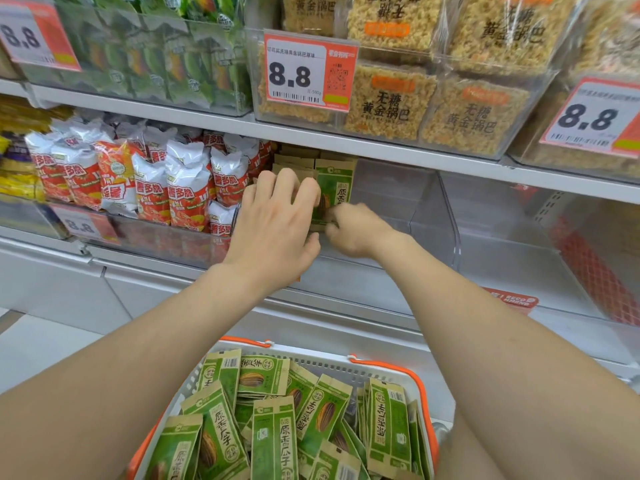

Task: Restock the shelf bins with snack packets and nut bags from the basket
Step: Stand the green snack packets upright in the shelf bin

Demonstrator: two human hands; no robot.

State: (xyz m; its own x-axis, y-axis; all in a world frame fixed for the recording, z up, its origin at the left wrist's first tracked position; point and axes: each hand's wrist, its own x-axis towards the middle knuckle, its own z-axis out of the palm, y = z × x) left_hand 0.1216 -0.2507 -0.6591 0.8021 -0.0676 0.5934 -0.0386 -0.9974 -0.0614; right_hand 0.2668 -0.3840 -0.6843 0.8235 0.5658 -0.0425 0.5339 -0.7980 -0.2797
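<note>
Several green-and-brown seed packets (337, 183) stand upright at the left end of a clear shelf bin (433, 216) on the middle shelf. My left hand (277, 220) grips the packets from the front left, fingers curled over their tops. My right hand (356, 230) pinches the lower edge of the front packet from the right. Below my arms, a white basket with orange handles (391, 368) holds many more of the same green seed packets (273, 434), lying loose and overlapping.
Red-and-white snack bags (156, 181) fill the bin to the left. The upper shelf carries green packets (156, 64) and golden rice-crust blocks (388, 102) behind 8.8 price tags (308, 74). Another clear bin (554, 244) stands to the right.
</note>
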